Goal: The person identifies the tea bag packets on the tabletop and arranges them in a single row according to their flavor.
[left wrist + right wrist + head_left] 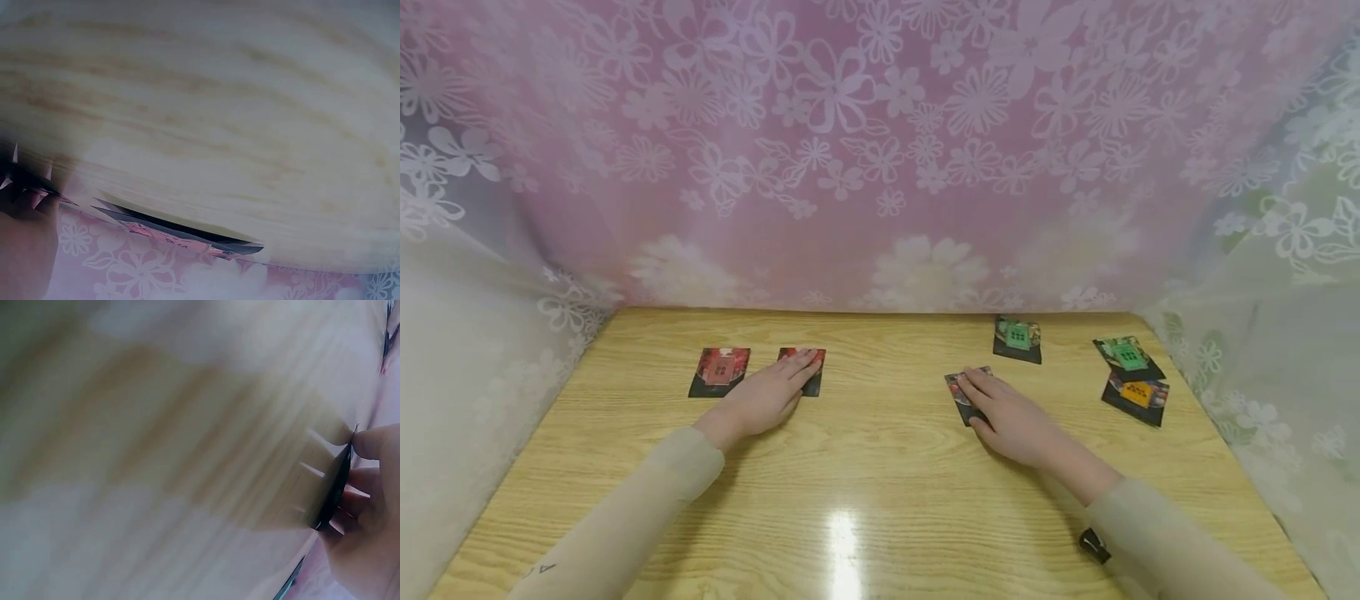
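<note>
The left hand lies over a red-and-black packet on the table, its fingers straight and close together across the packet's upper part. That packet sits left of the middle, near the table's far edge. Just beside it, toward the left edge, lies a red packet with a pale red label; its lower corner comes close to the left wrist.

The right hand rests on a dark packet with a colourful top, right of the middle and a little farther from the far edge. Its fingers are extended over the packet, with the thumb out near the packet's lower part; the packet lies tilted. The right wrist view shows these fingers against the packet's dark edge.

Beyond the right hand, close to the far edge, is a green-labelled packet. Near the far right corner, a second green packet touches or overlaps an orange-labelled packet on its near side; both lie askew, near the right edge.

A small black object lies beside the right sleeve. A pink curtain with white flowers hangs along the far edge.
</note>
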Available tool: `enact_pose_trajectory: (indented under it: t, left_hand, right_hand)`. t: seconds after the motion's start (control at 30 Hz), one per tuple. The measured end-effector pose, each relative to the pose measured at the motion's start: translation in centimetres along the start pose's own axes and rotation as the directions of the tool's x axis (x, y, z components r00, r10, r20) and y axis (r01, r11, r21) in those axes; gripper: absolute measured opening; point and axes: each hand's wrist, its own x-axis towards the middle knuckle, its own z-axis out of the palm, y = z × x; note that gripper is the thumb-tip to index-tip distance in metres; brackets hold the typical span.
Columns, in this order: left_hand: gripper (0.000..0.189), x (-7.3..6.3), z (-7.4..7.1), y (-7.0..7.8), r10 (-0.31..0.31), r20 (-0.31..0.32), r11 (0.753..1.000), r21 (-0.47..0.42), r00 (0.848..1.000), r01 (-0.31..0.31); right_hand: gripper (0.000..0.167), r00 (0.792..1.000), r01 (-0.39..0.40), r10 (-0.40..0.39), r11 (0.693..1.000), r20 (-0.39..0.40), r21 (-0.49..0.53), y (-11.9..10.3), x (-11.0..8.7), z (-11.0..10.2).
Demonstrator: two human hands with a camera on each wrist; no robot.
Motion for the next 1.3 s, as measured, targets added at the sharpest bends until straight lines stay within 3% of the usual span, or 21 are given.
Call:
enact_pose_trajectory:
  t: [0.43,0.87,1.3]
  left_hand:
    - [0.056,0.0,0.0,0.0,0.021,-0.018,0.999,0.040,1.000,-0.021]
    - [0.056,0.1,-0.2,0.1,0.016,-0.017,1.000,0.016,1.000,-0.016]
    - [0.058,0.2,0.0,0.1,-0.006,0.002,1.000,0.012,1.000,0.006]
  right_hand:
    - [0.065,0.999,0.035,-0.035,0.999,0.042,-0.008,-2.8,4.4,0.7]
    - [0.066,0.995,0.073,-0.071,0.997,0.071,-0.031,-5.6,8.3,1.5]
    - [0.067,0.996,0.027,-0.022,0.998,0.083,-0.049,-8.6,11.6,2.6]
